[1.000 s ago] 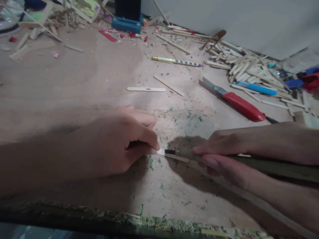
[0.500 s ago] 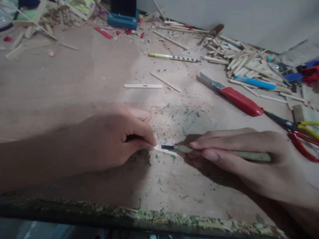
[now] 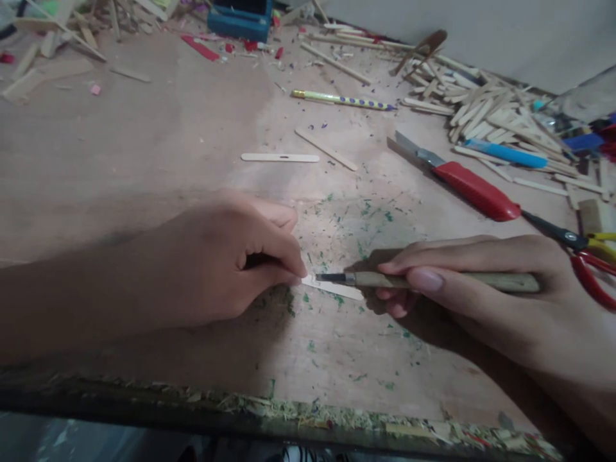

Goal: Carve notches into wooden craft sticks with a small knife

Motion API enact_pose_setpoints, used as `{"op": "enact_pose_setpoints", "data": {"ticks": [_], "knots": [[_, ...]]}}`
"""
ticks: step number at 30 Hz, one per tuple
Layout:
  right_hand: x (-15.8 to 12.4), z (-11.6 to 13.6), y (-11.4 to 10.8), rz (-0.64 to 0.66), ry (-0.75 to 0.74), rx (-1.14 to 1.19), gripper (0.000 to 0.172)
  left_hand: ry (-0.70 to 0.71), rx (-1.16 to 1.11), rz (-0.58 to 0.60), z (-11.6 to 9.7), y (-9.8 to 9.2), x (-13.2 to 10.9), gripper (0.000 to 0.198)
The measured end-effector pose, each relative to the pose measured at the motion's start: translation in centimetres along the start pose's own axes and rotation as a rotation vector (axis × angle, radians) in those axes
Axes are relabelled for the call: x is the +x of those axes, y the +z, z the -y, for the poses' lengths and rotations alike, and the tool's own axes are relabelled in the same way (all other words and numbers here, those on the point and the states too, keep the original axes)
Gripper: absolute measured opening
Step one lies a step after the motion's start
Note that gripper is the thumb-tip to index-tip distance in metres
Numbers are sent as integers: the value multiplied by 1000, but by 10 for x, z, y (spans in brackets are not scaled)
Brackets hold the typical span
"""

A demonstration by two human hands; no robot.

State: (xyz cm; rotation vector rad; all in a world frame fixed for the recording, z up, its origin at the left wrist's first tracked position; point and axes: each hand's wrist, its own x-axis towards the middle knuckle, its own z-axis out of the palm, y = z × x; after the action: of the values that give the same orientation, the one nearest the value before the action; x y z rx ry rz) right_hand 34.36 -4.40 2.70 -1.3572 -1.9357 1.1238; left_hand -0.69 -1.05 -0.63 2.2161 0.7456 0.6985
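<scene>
Between thumb and forefinger, my left hand (image 3: 240, 256) pinches the left end of a pale popsicle stick (image 3: 337, 292) lying on the wooden board. My right hand (image 3: 481, 289) is closed like a pen grip around a wood-handled carving chisel (image 3: 505, 282). The chisel's dark metal tip points left and rests over the stick, close to my left fingertips. Green shavings are scattered around the stick. Farther back lie a popsicle stick with a small dark slot (image 3: 280, 158) and a plain, slanted stick (image 3: 326, 150).
A red-handled utility knife (image 3: 476, 190) with its blade out lies beyond my right hand, beside scissors (image 3: 572, 240). Behind are a patterned pencil (image 3: 344, 100), a blue tube (image 3: 505, 154), a heap of sticks (image 3: 500, 119) and a blue box (image 3: 239, 22). Shavings line the front edge.
The view has shifted slightly. The chisel has drawn back a little to the right from the pinched end, showing more of the stick. Both hands keep their grips.
</scene>
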Motion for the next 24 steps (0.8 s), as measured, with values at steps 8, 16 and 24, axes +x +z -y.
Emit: {"op": "enact_pose_setpoints", "data": {"ticks": [8,16,24], "knots": [[-1,11,-5,-21,-42,-81,8,50,-4,-35,1,2,0,34],[4,32,-1,99,-6,-38,14,25,-23,9,-4,-1,7,35],[7,5,-3,95,-19,49,15,-14,-21,0,-3,-2,5,35]]}}
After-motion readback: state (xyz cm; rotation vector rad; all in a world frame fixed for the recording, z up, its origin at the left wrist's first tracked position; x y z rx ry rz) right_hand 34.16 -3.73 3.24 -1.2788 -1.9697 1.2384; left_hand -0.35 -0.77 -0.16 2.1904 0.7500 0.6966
